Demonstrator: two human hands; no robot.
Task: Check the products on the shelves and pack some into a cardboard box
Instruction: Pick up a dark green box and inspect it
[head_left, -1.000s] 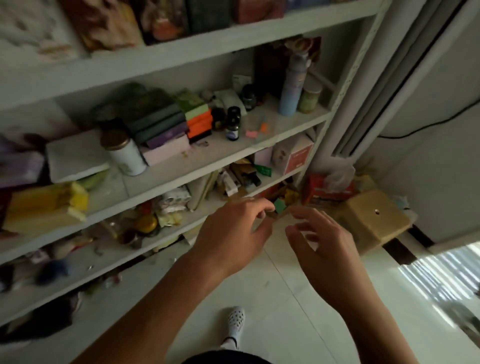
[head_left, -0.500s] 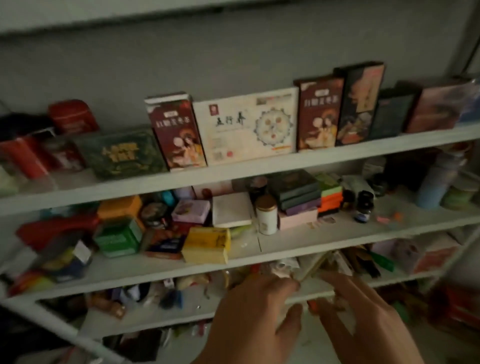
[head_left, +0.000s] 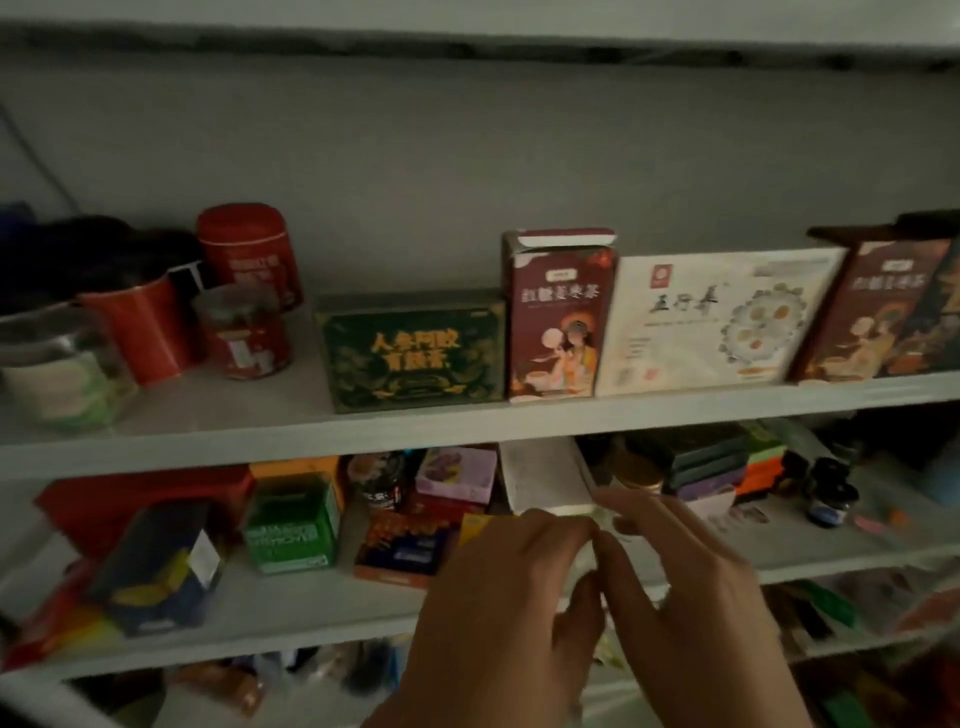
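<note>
Just below the white box (head_left: 545, 483) on the middle shelf (head_left: 311, 597), 2 hands hover backs-up: left hand (head_left: 498, 613) fingers loosely bent, right hand (head_left: 691, 608) fingers spread, fingertips nearly meeting, nothing visibly pinched. Products (head_left: 561, 312) stand above and beside that box.

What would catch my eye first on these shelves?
On the upper shelf, a dark green cardboard box with gold lettering, a tall maroon carton and a wide white flat box stand side by side. The person's left grip and right grip hover close together before the lower shelf.
</note>
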